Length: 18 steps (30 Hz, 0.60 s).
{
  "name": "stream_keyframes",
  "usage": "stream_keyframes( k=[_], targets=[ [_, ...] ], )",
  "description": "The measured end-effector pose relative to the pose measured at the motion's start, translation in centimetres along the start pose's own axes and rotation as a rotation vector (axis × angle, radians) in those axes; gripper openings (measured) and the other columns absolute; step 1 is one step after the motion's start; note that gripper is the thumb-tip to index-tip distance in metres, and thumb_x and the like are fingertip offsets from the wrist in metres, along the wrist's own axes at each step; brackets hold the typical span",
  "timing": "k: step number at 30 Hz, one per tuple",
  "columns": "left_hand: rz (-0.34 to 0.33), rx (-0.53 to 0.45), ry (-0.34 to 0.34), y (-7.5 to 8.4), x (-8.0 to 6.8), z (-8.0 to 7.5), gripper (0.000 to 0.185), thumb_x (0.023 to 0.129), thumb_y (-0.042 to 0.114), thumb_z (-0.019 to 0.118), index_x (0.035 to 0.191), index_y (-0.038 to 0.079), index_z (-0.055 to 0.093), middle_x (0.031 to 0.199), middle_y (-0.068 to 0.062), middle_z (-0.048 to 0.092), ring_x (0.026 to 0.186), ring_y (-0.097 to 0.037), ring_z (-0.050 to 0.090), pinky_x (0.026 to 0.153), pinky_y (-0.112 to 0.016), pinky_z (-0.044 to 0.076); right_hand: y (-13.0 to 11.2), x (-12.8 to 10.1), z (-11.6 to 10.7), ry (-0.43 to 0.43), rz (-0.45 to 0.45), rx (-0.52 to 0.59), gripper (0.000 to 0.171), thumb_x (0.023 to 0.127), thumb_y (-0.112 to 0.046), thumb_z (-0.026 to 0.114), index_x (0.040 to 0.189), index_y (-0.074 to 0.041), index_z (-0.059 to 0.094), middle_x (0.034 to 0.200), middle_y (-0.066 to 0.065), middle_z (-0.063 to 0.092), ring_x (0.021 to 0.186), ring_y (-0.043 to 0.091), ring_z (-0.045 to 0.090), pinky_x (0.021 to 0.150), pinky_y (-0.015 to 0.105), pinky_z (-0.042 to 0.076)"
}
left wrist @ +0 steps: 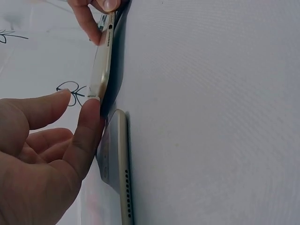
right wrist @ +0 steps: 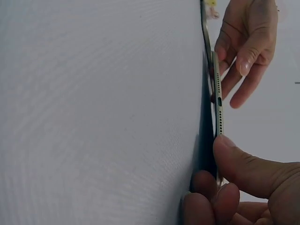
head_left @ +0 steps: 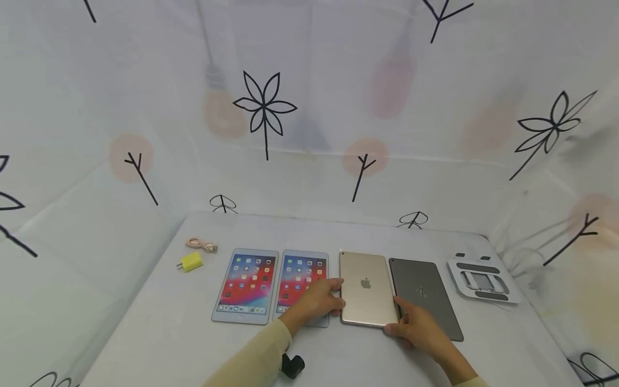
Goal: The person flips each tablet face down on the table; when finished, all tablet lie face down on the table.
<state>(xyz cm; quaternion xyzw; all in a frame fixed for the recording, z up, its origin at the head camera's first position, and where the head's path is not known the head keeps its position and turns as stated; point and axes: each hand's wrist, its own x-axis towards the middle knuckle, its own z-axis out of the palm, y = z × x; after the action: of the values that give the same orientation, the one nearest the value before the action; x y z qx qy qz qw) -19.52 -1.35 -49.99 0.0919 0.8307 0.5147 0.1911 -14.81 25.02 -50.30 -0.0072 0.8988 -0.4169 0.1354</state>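
Pinching the near right corner of the gold tablet [head_left: 365, 303] between thumb and curled fingers, the right hand [head_left: 423, 329] reached in from the lower right of the head frame. That tablet lay back side up just right of the frame's lower centre, and the right wrist view showed a dark gap under its held corner. At its left edge, the left hand [head_left: 315, 300] touched it with a fairly straight finger, the thumb spread away from it in the left wrist view.

Left of it, partly covered by the left hand, was a lit white tablet [head_left: 301, 269], with another lit tablet [head_left: 245, 282] just beside that one. A dark grey tablet [head_left: 430, 285] lay face down on the right, and a white stand [head_left: 483, 280] sat farther right. Toward the left of the frame, a coiled pink cable [head_left: 195, 243] lay above a yellow plug [head_left: 192, 262]. A black object [head_left: 293, 367] showed at the bottom, near the left sleeve [head_left: 256, 352].
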Motion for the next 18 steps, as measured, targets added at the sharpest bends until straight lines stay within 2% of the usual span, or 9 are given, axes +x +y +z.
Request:
stream_keyframes(
  k=[2,5,7,9,11,13,16,18],
  targets=[
    [0.01,0.01,-0.002,-0.01,-0.01,0.0,0.06,0.084,0.019,0.074,0.14,0.015,0.052,0.123,-0.003,0.064,0.069,-0.012,0.063,0.084,-0.032,0.054,-0.16,-0.03,0.1,0.011,0.021,-0.019,0.089,0.075,-0.027,0.081,0.144,0.005,0.036,0.057,0.004,0.053,0.045,0.015,0.048,0.042,0.029,0.042],
    [0.023,0.029,-0.008,0.09,-0.1,-0.07,0.06,0.084,0.018,0.074,0.14,0.014,0.052,0.103,0.0,0.068,0.066,-0.014,0.062,0.08,-0.029,0.054,-0.37,-0.11,0.2,0.02,0.038,-0.03,0.089,0.074,-0.026,0.082,0.144,0.005,0.036,0.059,0.005,0.055,0.046,0.017,0.049,0.042,0.03,0.042],
    [0.032,0.04,-0.008,0.21,-0.17,-0.09,0.06,0.084,0.017,0.073,0.14,0.013,0.051,0.087,0.002,0.066,0.064,-0.016,0.062,0.075,-0.027,0.053,-0.49,-0.14,0.23,0.023,0.038,-0.041,0.089,0.073,-0.027,0.082,0.144,0.005,0.037,0.059,0.005,0.055,0.047,0.017,0.05,0.042,0.03,0.042],
    [0.035,0.044,-0.01,0.35,-0.24,-0.1,0.06,0.085,0.017,0.073,0.14,0.012,0.051,0.078,0.002,0.063,0.063,-0.017,0.062,0.071,-0.026,0.052,-0.53,-0.12,0.27,0.022,0.034,-0.053,0.088,0.074,-0.026,0.081,0.143,0.005,0.037,0.059,0.005,0.055,0.047,0.017,0.05,0.042,0.03,0.042],
    [0.033,0.058,-0.008,0.39,-0.28,-0.05,0.06,0.085,0.019,0.073,0.14,0.014,0.051,0.083,0.001,0.064,0.065,-0.017,0.061,0.071,-0.026,0.052,-0.54,-0.1,0.33,0.027,0.039,-0.067,0.087,0.075,-0.026,0.081,0.143,0.005,0.037,0.059,0.005,0.054,0.047,0.017,0.05,0.041,0.03,0.041],
    [0.03,0.088,0.001,0.36,-0.32,0.01,0.06,0.084,0.022,0.074,0.14,0.016,0.052,0.099,0.001,0.067,0.075,-0.014,0.061,0.075,-0.028,0.052,-0.52,-0.08,0.39,0.031,0.046,-0.079,0.085,0.075,-0.025,0.081,0.143,0.004,0.038,0.059,0.004,0.053,0.046,0.016,0.049,0.041,0.029,0.041],
    [0.023,0.096,0.003,0.24,-0.3,0.17,0.059,0.085,0.023,0.073,0.14,0.018,0.052,0.107,-0.002,0.066,0.079,-0.017,0.06,0.076,-0.034,0.054,-0.5,-0.05,0.53,0.041,0.059,-0.115,0.081,0.076,-0.023,0.08,0.142,0.004,0.041,0.057,0.004,0.053,0.045,0.016,0.048,0.041,0.029,0.039],
    [0.032,0.109,0.016,0.18,-0.26,0.21,0.058,0.085,0.025,0.073,0.139,0.019,0.053,0.116,-0.002,0.065,0.086,-0.016,0.06,0.081,-0.036,0.054,-0.56,-0.07,0.62,0.048,0.061,-0.136,0.079,0.076,-0.021,0.08,0.141,0.004,0.042,0.056,0.004,0.053,0.044,0.016,0.048,0.04,0.028,0.039]
  ],
)
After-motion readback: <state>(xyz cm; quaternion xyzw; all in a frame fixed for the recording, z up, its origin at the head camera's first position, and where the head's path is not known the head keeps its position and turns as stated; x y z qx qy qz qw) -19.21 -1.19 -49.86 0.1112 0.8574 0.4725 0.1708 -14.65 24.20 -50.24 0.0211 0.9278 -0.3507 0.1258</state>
